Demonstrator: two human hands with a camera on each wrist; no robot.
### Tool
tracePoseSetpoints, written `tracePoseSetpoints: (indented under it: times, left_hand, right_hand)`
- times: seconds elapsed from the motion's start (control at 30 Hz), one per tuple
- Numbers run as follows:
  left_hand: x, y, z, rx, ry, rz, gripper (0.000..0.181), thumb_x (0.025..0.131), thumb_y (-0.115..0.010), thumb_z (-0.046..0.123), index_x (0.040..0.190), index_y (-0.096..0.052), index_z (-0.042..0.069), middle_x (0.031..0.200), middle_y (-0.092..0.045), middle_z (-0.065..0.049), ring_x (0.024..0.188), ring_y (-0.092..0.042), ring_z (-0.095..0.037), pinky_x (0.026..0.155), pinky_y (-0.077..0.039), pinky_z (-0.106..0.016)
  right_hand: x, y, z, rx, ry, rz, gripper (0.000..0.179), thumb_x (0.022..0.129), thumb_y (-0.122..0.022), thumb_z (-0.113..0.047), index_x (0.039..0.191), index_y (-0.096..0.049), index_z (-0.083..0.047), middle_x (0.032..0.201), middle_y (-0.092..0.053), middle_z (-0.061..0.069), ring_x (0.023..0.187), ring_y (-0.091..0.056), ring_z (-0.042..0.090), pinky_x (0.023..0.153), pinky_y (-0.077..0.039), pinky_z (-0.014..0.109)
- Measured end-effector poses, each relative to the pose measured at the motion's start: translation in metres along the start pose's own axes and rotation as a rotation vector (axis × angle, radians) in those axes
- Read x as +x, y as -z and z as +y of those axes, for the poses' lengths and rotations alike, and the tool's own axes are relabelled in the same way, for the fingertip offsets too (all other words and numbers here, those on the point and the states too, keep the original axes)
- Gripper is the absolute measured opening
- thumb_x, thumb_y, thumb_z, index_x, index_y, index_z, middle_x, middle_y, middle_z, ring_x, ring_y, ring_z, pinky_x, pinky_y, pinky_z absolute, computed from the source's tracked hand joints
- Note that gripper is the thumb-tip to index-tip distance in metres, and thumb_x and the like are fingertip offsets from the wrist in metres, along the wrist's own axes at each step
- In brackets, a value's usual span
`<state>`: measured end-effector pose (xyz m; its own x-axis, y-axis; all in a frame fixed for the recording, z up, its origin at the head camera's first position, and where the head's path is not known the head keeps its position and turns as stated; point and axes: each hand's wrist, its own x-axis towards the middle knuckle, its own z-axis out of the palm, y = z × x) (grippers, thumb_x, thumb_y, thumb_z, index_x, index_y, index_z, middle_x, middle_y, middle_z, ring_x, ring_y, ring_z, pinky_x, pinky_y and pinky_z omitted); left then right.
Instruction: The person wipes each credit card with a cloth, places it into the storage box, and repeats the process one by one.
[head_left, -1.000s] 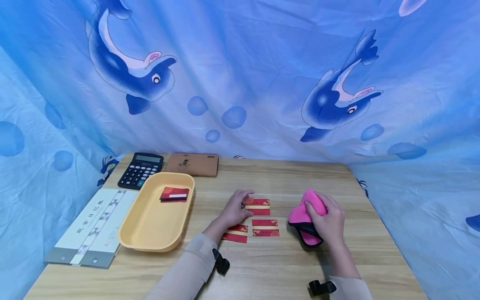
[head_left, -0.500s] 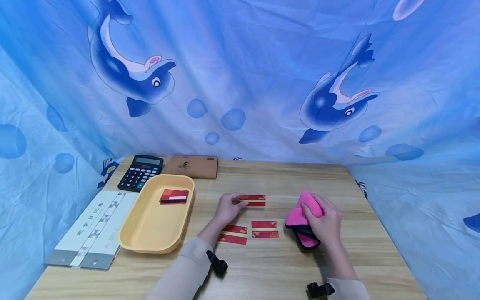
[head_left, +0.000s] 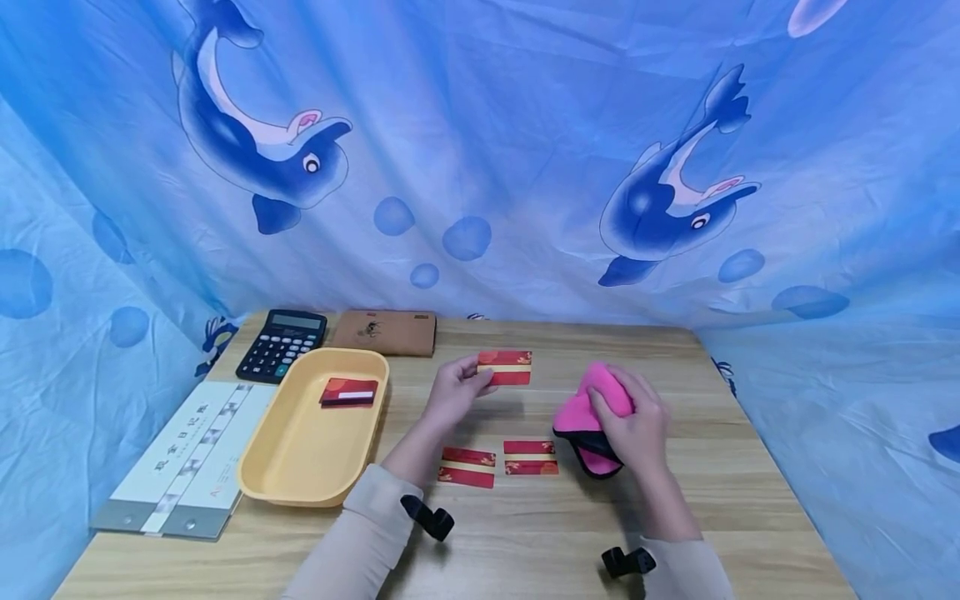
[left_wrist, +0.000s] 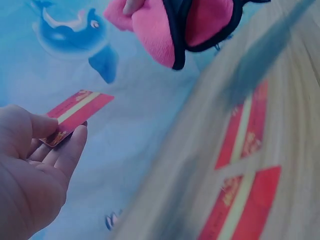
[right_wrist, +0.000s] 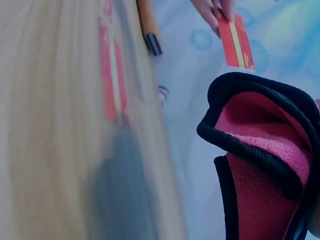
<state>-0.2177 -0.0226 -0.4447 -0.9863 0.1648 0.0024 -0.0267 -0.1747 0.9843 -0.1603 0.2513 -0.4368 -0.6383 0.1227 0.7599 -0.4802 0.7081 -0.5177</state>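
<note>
My left hand (head_left: 455, 390) pinches a red card with a cream stripe (head_left: 505, 367) between thumb and fingers, raised above the table. In the left wrist view the thumb lies over one end of the card (left_wrist: 80, 112). My right hand (head_left: 636, 421) grips a folded pink cloth with black edging (head_left: 592, 417), also lifted, to the right of the card. From the right wrist view, the cloth's folds (right_wrist: 270, 145) gape toward the held card. Two similar cards, a left one (head_left: 467, 467) and a right one (head_left: 531, 457), lie flat on the table below the hands.
A yellow tray (head_left: 251, 467) at the left holds more red cards (head_left: 349, 392). Behind it are a black calculator (head_left: 281, 344) and a brown leather-look notebook (head_left: 385, 332). A pale binder (head_left: 180, 458) lies left of the tray. Blue dolphin-print curtain surrounds the wooden table (head_left: 540, 542).
My left hand has picked the far card up off the table and raised it. My right hand has brought the pink cloth left and upward, closer to that card.
</note>
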Motion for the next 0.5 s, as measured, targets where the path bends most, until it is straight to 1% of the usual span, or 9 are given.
tracePoseSetpoints:
  times: [0.13, 0.2, 0.23, 0.33, 0.37, 0.4, 0.43, 0.47, 0.5]
  left_hand:
    - [-0.005, -0.006, 0.012, -0.035, -0.043, -0.045, 0.037, 0.101, -0.056, -0.002, 0.138, -0.055, -0.007, 0.124, -0.065, -0.026, 0.104, -0.071, -0.029, 0.089, -0.059, -0.034]
    - [-0.008, -0.01, 0.017, -0.057, -0.066, -0.071, 0.04, 0.102, -0.054, -0.003, 0.141, -0.05, -0.01, 0.123, -0.063, -0.029, 0.106, -0.071, -0.028, 0.09, -0.058, -0.035]
    - [-0.011, -0.012, 0.019, -0.066, -0.073, -0.081, 0.042, 0.103, -0.053, -0.003, 0.144, -0.047, -0.01, 0.117, -0.064, -0.03, 0.102, -0.071, -0.026, 0.091, -0.058, -0.035]
    - [-0.017, -0.019, 0.025, -0.086, -0.087, -0.125, 0.041, 0.104, -0.05, -0.002, 0.144, -0.047, -0.01, 0.112, -0.062, -0.025, 0.105, -0.07, -0.022, 0.093, -0.057, -0.035]
    - [-0.019, -0.021, 0.027, -0.086, -0.09, -0.143, 0.04, 0.105, -0.049, -0.001, 0.144, -0.047, -0.01, 0.113, -0.062, -0.025, 0.108, -0.07, -0.024, 0.094, -0.056, -0.035]
    - [-0.021, -0.023, 0.029, -0.085, -0.097, -0.165, 0.039, 0.106, -0.047, -0.001, 0.144, -0.047, -0.01, 0.118, -0.062, -0.026, 0.111, -0.069, -0.026, 0.095, -0.056, -0.035]
    - [-0.023, -0.025, 0.03, -0.082, -0.093, -0.18, 0.039, 0.106, -0.047, 0.0, 0.144, -0.047, -0.009, 0.12, -0.062, -0.026, 0.112, -0.068, -0.027, 0.095, -0.055, -0.034]
    - [-0.025, -0.026, 0.031, -0.079, -0.093, -0.197, 0.038, 0.107, -0.046, 0.002, 0.144, -0.048, -0.009, 0.129, -0.061, -0.026, 0.116, -0.066, -0.029, 0.096, -0.055, -0.034]
    - [-0.026, -0.027, 0.032, -0.075, -0.092, -0.21, 0.038, 0.107, -0.045, 0.003, 0.144, -0.048, -0.009, 0.133, -0.06, -0.026, 0.117, -0.065, -0.031, 0.096, -0.055, -0.034]
  right_hand:
    - [0.007, -0.006, -0.014, 0.05, 0.008, 0.004, 0.04, 0.074, -0.087, -0.008, 0.113, -0.076, -0.006, 0.105, -0.075, 0.013, 0.085, -0.069, 0.03, 0.068, -0.045, 0.015]
    - [0.01, -0.01, -0.022, 0.069, 0.02, 0.006, 0.04, 0.074, -0.087, -0.007, 0.112, -0.077, -0.006, 0.104, -0.076, 0.013, 0.083, -0.07, 0.029, 0.065, -0.047, 0.016]
    - [0.011, -0.012, -0.027, 0.075, 0.031, 0.006, 0.04, 0.074, -0.087, -0.008, 0.112, -0.077, -0.006, 0.103, -0.076, 0.012, 0.082, -0.07, 0.029, 0.064, -0.048, 0.018]
    - [0.015, -0.019, -0.04, 0.085, 0.075, -0.005, 0.038, 0.075, -0.086, -0.008, 0.112, -0.076, -0.004, 0.104, -0.076, 0.012, 0.085, -0.072, 0.029, 0.064, -0.056, 0.03]
    - [0.015, -0.022, -0.044, 0.081, 0.086, -0.013, 0.038, 0.076, -0.086, -0.008, 0.112, -0.076, -0.004, 0.104, -0.076, 0.012, 0.086, -0.072, 0.029, 0.065, -0.059, 0.035]
    - [0.016, -0.024, -0.048, 0.071, 0.1, -0.02, 0.038, 0.077, -0.085, -0.009, 0.113, -0.076, -0.003, 0.105, -0.075, 0.013, 0.087, -0.072, 0.029, 0.066, -0.06, 0.04]
    - [0.017, -0.026, -0.051, 0.065, 0.108, -0.023, 0.038, 0.078, -0.085, -0.01, 0.114, -0.075, -0.003, 0.106, -0.075, 0.013, 0.088, -0.072, 0.029, 0.066, -0.061, 0.044]
    - [0.018, -0.028, -0.054, 0.056, 0.109, -0.026, 0.038, 0.079, -0.084, -0.011, 0.114, -0.075, -0.003, 0.107, -0.075, 0.013, 0.089, -0.073, 0.029, 0.067, -0.061, 0.047]
    - [0.018, -0.03, -0.057, 0.04, 0.106, -0.026, 0.038, 0.079, -0.084, -0.013, 0.115, -0.075, -0.004, 0.107, -0.075, 0.013, 0.089, -0.073, 0.029, 0.068, -0.062, 0.048]
